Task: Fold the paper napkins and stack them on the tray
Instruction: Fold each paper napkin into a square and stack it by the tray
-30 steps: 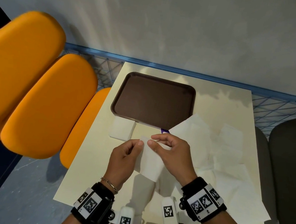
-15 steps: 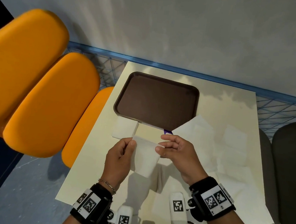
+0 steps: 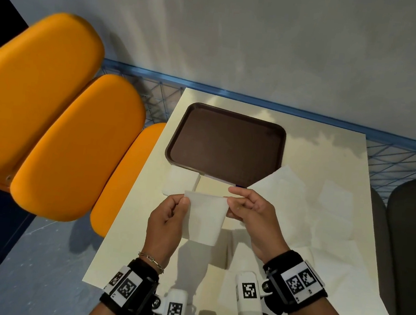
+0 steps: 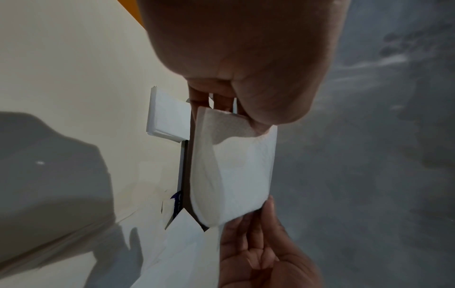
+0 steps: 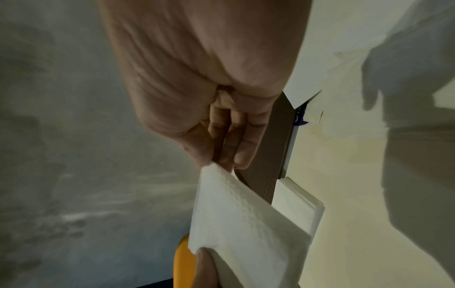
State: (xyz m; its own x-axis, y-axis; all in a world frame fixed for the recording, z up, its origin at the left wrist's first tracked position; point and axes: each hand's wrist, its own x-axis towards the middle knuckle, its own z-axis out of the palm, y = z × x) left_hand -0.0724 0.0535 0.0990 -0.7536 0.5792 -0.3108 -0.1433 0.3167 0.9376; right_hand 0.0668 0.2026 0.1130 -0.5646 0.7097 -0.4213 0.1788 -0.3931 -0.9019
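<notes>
A white paper napkin [image 3: 205, 218], folded over, hangs in the air above the table between my hands. My left hand [image 3: 171, 213] pinches its upper left corner and my right hand [image 3: 245, 208] pinches its upper right corner. The same napkin [image 4: 234, 171] fills the left wrist view, and the napkin [image 5: 243, 220] shows below my fingers in the right wrist view. An empty brown tray [image 3: 226, 145] lies just beyond the hands. A small stack of folded napkins [image 3: 180, 184] sits on the table at the tray's near left corner. Unfolded napkins [image 3: 323, 219] are spread to the right.
The cream table [image 3: 330, 143] stands against a grey wall with a blue wire rail [image 3: 392, 162]. Orange seat cushions [image 3: 70, 149] lie to the left and a dark chair [image 3: 412, 240] to the right. Loose napkins overhang the table's right front edge.
Both hands have drawn apart a little and risen, pulling the folded napkin's top edge taut between them. My head view has shifted slightly.
</notes>
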